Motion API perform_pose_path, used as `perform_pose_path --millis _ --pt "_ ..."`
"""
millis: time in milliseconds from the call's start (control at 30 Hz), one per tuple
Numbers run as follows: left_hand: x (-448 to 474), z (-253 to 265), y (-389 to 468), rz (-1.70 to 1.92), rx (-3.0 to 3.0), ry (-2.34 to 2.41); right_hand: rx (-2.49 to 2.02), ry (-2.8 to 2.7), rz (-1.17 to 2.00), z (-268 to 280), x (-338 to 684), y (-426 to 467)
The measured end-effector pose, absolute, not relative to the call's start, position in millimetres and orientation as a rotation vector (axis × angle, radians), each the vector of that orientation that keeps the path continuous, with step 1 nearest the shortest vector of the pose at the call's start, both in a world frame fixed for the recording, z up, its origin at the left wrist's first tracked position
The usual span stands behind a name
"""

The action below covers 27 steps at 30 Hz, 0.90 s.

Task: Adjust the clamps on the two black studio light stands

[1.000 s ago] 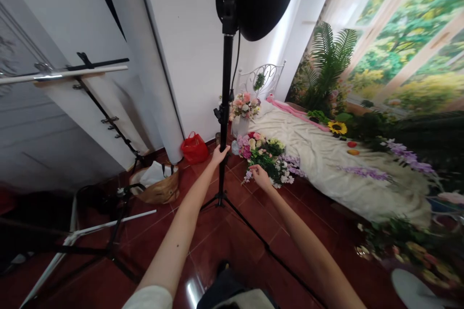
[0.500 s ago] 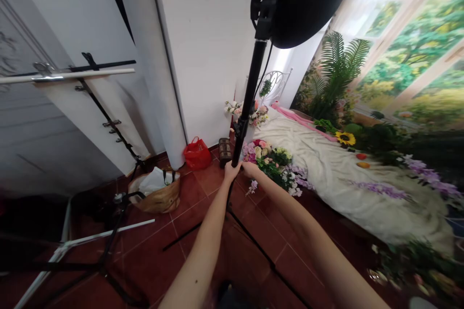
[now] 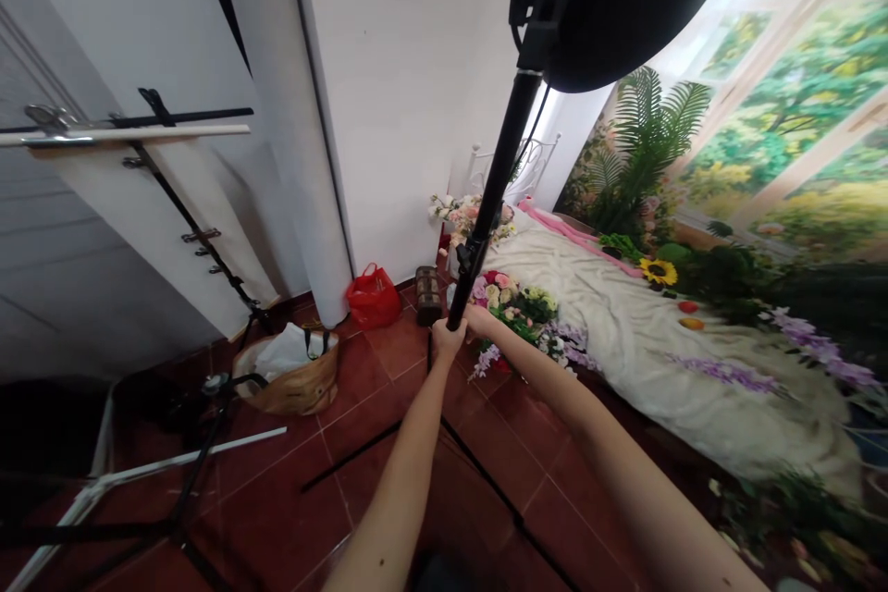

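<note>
the left hand [image 3: 449,340] grasps the tilted light stand [image 3: 497,190] at frame centre, likely to steady its lamp head [image 3: 631,14] at upper right, while the right hand [image 3: 480,322] sits just beside, its grip impossible to tell.

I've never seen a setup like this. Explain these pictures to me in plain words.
There is no robot here: the two bare hands belong to a person wearing a camera on their head. Every picture is taken from that one camera, looking forward and down.

The left hand is closed around the pole of a black stand, topped by a black dome-shaped head, probably a lamp. The right hand is at the pole too, though its fingers are hidden.

On the cream cloth to the right lie a sunflower, purple flowers and a pink cloth. On the tiled floor stand a red bag and a woven basket.
</note>
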<state>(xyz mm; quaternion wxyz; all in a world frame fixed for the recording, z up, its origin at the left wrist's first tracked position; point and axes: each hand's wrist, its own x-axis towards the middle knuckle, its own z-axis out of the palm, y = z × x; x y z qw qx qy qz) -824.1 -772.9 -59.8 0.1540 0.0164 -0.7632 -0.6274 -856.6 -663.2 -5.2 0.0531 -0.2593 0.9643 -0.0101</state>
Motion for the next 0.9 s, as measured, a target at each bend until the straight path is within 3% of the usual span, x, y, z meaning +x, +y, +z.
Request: perform_pose_path --millis 267,633,900 --pt "-824 -63 -772 -1.81 0.058 -2.171 -0.34 3.392 -0.325 -67 -803 -665" --pt "-829 -68 -771 -1.761 0.063 -2.235 -0.738 3.015 -0.455 -58 -842 -659" --pt "-831 -73 -768 -1.772 0.072 -2.205 -0.308 3.343 -0.71 -110 -821 -674"
